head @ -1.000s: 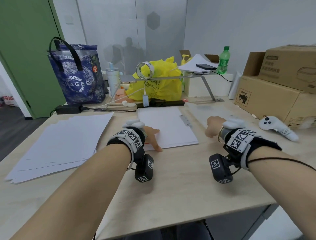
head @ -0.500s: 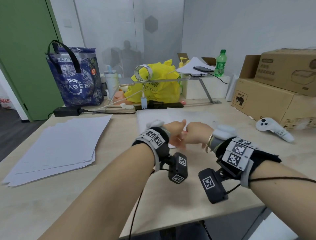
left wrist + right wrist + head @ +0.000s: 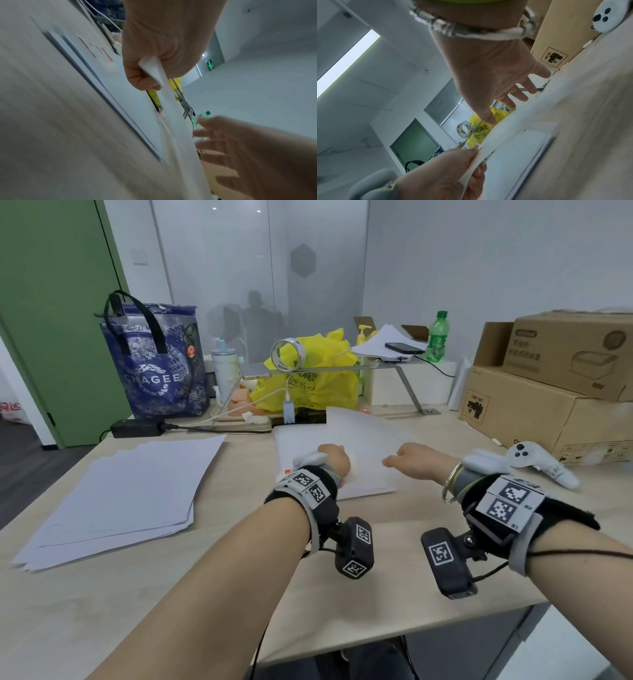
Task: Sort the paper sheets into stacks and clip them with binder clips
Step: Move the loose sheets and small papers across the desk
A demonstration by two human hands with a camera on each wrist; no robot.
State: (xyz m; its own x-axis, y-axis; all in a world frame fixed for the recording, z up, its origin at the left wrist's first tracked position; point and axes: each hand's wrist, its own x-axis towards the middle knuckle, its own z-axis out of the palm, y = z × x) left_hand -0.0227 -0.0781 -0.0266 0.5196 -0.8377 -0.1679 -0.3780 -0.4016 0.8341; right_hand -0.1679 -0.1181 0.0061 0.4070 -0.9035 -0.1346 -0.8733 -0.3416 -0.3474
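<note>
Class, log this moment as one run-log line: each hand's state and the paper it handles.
left hand: pinches sheet corner, lifted off middle stack | right hand: open, holds nothing

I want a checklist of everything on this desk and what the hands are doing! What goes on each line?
Surface: light wooden desk, bare at the near edge.
Job's things: fanned paper pile at left; middle paper stack; one lifted sheet above it. Binder clips: nothing seen.
Clutter: blue tote bag, yellow plastic bag, tape roll, green bottle, phone, cardboard boxes, white controller.
Hands: left hand pinches the lifted sheet; right hand open, fingers spread, holding nothing.
Cables: black power adapter with its cord along the desk's far side; white charging cable.
Surroundings: green door, frosted glass wall.
</note>
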